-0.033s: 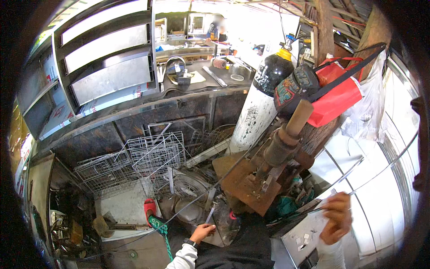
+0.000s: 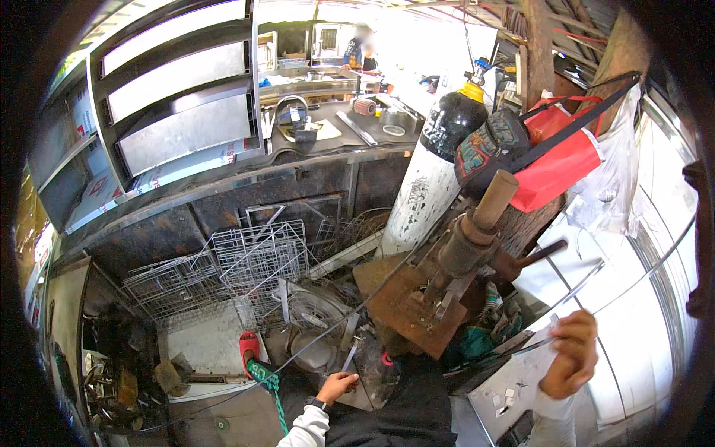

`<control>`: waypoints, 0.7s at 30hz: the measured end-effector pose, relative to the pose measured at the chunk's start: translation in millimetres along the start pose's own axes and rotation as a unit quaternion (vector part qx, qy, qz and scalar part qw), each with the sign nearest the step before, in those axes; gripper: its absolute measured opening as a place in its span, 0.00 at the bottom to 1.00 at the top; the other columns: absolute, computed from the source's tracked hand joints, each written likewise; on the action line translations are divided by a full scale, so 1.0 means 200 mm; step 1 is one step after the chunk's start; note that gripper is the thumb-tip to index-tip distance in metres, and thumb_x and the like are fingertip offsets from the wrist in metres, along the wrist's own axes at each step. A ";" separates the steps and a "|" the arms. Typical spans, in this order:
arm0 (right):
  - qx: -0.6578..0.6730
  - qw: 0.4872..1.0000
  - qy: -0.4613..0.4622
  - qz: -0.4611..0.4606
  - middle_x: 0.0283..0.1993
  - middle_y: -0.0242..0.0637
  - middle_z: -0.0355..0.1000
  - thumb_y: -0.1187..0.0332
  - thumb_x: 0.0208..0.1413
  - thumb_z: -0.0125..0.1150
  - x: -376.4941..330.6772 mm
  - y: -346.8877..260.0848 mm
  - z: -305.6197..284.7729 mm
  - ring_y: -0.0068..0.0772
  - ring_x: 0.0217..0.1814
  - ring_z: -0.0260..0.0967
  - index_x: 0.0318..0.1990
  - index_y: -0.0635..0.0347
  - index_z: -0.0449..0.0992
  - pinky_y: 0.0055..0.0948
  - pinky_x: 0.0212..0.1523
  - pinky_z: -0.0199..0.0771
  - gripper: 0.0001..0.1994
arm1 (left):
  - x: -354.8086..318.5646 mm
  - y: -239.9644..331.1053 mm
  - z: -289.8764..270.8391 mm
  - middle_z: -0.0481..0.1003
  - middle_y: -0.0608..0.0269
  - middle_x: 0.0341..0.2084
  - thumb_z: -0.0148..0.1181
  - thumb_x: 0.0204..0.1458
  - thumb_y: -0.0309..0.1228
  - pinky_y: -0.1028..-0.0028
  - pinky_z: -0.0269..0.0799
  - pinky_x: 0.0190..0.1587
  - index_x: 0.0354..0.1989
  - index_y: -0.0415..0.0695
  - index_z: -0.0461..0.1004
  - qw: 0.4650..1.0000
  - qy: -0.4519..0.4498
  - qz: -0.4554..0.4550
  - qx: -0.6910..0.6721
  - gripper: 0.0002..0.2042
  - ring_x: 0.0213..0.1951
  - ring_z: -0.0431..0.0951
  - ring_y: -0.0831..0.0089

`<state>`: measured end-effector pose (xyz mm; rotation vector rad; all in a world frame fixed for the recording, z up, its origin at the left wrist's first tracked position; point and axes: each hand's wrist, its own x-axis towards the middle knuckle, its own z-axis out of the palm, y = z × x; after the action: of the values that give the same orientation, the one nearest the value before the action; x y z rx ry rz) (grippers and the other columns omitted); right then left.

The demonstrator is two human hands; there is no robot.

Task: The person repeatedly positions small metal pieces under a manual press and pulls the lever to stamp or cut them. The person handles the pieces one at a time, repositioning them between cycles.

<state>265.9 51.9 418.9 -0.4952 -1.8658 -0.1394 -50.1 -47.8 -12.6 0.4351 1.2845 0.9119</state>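
Note:
Low in the middle, my left hand (image 2: pixel 337 387) pinches a thin flat metal strip (image 2: pixel 350 357), which points up and away from the fingers. At the right, my right hand (image 2: pixel 570 356) is raised with its fingers curled. A small pale flat piece (image 2: pixel 553 321) shows at its fingertips. Between and beyond the hands stands a rusty hand press (image 2: pixel 465 249) on a brown steel plate (image 2: pixel 387 287). Its bar handle (image 2: pixel 544 253) sticks out to the right, apart from my right hand. Small pale pieces (image 2: pixel 509 392) lie on a light panel below that hand.
A white gas cylinder (image 2: pixel 421 194) with a black top leans behind the press, beside a red bag (image 2: pixel 555 164). Wire racks (image 2: pixel 261 253) stand against the dark bench (image 2: pixel 298 182). A cable (image 2: pixel 328 328) crosses ahead of me. Another person (image 2: pixel 356 56) is far off.
The press's bar handle now juts out at the right, where it did not show before. My right hand has moved slightly right and up. My left hand and the strip stay put.

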 end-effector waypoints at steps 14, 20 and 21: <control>0.220 0.921 0.021 0.320 0.36 0.40 0.74 0.55 0.66 0.53 0.47 0.69 0.33 0.29 0.33 0.73 0.42 0.65 0.74 0.26 0.37 0.71 0.18 | 0.02 0.05 -0.08 0.80 0.63 0.35 0.62 0.58 0.41 0.73 0.72 0.40 0.43 0.37 0.79 0.996 0.065 0.020 0.055 0.17 0.34 0.77 0.76; 0.240 0.931 0.089 0.259 0.13 0.32 0.61 0.51 0.66 0.49 0.30 0.62 0.42 0.24 0.10 0.55 0.18 0.57 0.65 0.25 0.13 0.50 0.26 | 0.03 0.00 -0.09 0.81 0.62 0.33 0.63 0.57 0.43 0.74 0.71 0.36 0.42 0.36 0.79 0.995 0.089 0.025 0.022 0.19 0.33 0.78 0.76; 0.240 0.922 0.113 0.282 0.12 0.30 0.59 0.50 0.66 0.50 0.30 0.61 0.43 0.24 0.10 0.55 0.18 0.56 0.65 0.25 0.13 0.50 0.26 | 0.04 -0.01 -0.08 0.81 0.61 0.32 0.63 0.57 0.43 0.74 0.71 0.36 0.42 0.35 0.79 0.995 0.089 0.021 0.039 0.19 0.33 0.78 0.75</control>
<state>224.6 207.1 426.1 -0.6173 -1.3987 0.6109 -65.2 -46.3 -22.9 0.4511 1.4826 0.9555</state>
